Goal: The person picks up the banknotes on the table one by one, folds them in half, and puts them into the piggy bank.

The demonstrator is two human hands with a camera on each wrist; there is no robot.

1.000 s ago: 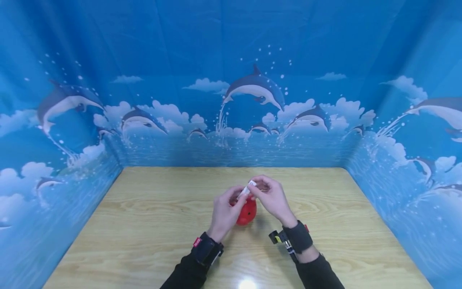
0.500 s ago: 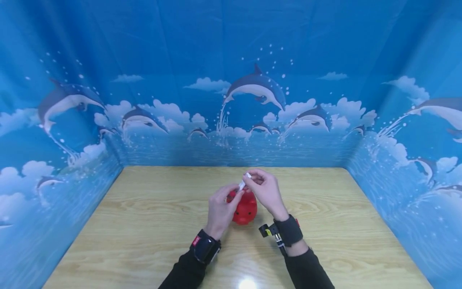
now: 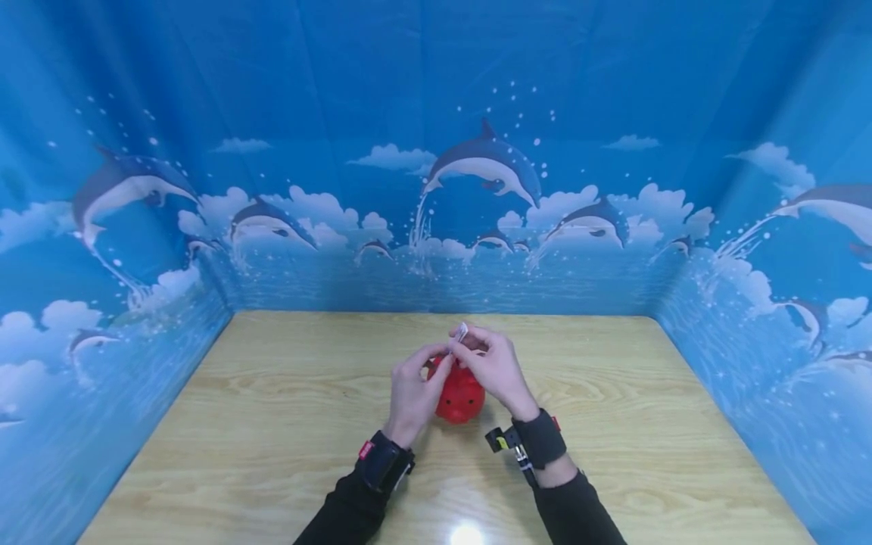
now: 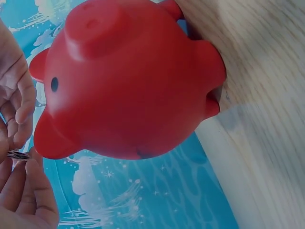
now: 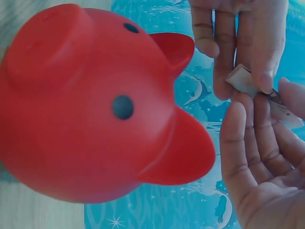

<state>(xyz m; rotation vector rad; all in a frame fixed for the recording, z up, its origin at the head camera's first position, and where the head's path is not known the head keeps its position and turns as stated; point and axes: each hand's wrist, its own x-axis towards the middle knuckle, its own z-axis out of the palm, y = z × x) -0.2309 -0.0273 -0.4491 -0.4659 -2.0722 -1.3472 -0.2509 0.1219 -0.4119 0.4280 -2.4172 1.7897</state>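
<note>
A red piggy bank (image 3: 460,400) stands on the table, its snout and black eyes toward me. Above and behind its ears, both hands meet at a small folded piece of paper (image 3: 462,331), pale with dark marks. My left hand (image 3: 413,386) pinches the lower end between thumb and fingers. The right hand (image 3: 500,372) grips the upper part, thumb across it. In the right wrist view the paper (image 4: 18,155) seen edge-on from the left wrist shows as a folded strip (image 5: 244,80) between the fingertips. The top of the bank's back is hidden behind the hands.
The wood-grain table (image 3: 286,424) extends to both sides of the bank. A blue curtain (image 3: 327,91) printed with dolphins encloses the back and sides. Each wrist wears a black strap (image 3: 541,437) with a camera.
Both hands have shifted slightly left and away from me, with the right hand moving more. The paper shows narrower and more upright, and more of the piggy bank's face is visible.
</note>
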